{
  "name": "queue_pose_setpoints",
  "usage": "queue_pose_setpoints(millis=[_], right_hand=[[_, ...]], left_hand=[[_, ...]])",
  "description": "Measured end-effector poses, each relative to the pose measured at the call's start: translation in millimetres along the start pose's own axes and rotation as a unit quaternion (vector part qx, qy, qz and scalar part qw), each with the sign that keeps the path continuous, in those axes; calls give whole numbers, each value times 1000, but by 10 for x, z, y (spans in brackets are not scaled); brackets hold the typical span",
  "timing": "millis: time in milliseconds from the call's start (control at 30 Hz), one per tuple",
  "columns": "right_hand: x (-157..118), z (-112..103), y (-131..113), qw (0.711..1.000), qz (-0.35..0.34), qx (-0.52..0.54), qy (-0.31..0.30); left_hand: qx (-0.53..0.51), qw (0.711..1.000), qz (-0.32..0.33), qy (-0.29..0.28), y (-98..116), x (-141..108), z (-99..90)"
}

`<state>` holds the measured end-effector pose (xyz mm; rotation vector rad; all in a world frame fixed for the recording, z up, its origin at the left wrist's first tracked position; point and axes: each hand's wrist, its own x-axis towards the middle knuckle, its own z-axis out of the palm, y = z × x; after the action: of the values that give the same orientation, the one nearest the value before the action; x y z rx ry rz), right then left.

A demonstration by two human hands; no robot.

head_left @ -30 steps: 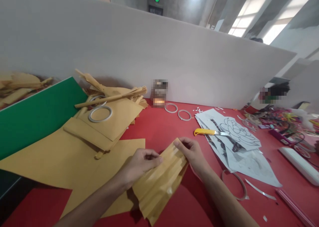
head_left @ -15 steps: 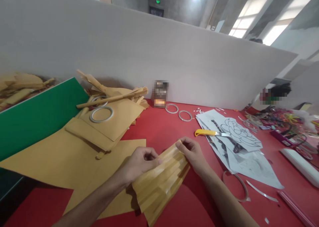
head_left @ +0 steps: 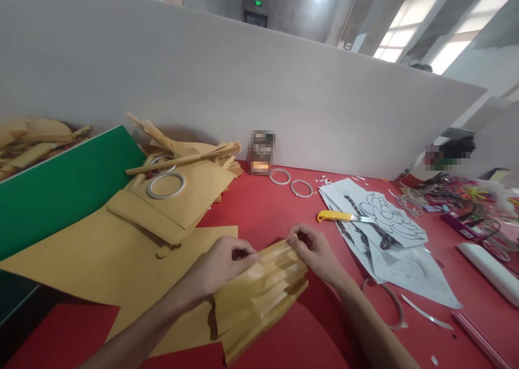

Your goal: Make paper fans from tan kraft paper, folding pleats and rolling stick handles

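A pleated sheet of yellow-brown paper (head_left: 261, 299) hangs between my two hands, its folds running lengthwise and catching the light. My left hand (head_left: 229, 258) pinches its upper edge near the middle, fingers curled and thumb on top. At the upper right corner my right hand (head_left: 310, 247) grips the same edge between thumb and fingers. The lower end of the pleated paper spreads out toward me. Flat brown paper sheets (head_left: 81, 261) lie beneath my left forearm.
A yellow utility knife (head_left: 334, 215) rests on printed line drawings (head_left: 430, 282) at right. Tape rolls (head_left: 301, 188) lie on the red table (head_left: 259, 207). Stacked brown paper (head_left: 198, 190) carries another roll (head_left: 165, 186) beside a green board (head_left: 73, 169). A white partition (head_left: 203, 82) stands behind.
The pleated paper has shifted slightly, its lower end swinging left and its folds lying differently. Both hands keep their pinch in nearly the same places.
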<state>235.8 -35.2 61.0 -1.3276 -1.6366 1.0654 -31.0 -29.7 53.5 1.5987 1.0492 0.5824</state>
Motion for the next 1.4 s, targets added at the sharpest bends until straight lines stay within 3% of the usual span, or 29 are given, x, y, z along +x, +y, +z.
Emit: queue_pose_setpoints(millis=[200,367,567,733,933,1100,1233,1400], right_hand=[[9,-18,-9,997,-7,-22,-71],[-18,140,-10,997,5,-23,-67],[-58,317,-15,999,5,6,-37],[-65,387,-4,1000,3,-2,-29],[-63,422,2,999,-9,-9,-30],[-38,289,13,1000,-2,-17,-11],[-45,227,19,996,-41,-83,-21],[-59,299,-19,962,-117,-244,-49]], left_hand=[[76,997,14,13,29,13,-99],[189,981,32,31,77,-3,-146],[124,988,29,87,17,11,61],[107,987,46,109,6,-2,125],[113,988,51,97,18,-6,103],[122,988,28,94,-3,21,-46],[153,984,24,88,-54,42,-94],[191,978,20,78,-78,25,-25]])
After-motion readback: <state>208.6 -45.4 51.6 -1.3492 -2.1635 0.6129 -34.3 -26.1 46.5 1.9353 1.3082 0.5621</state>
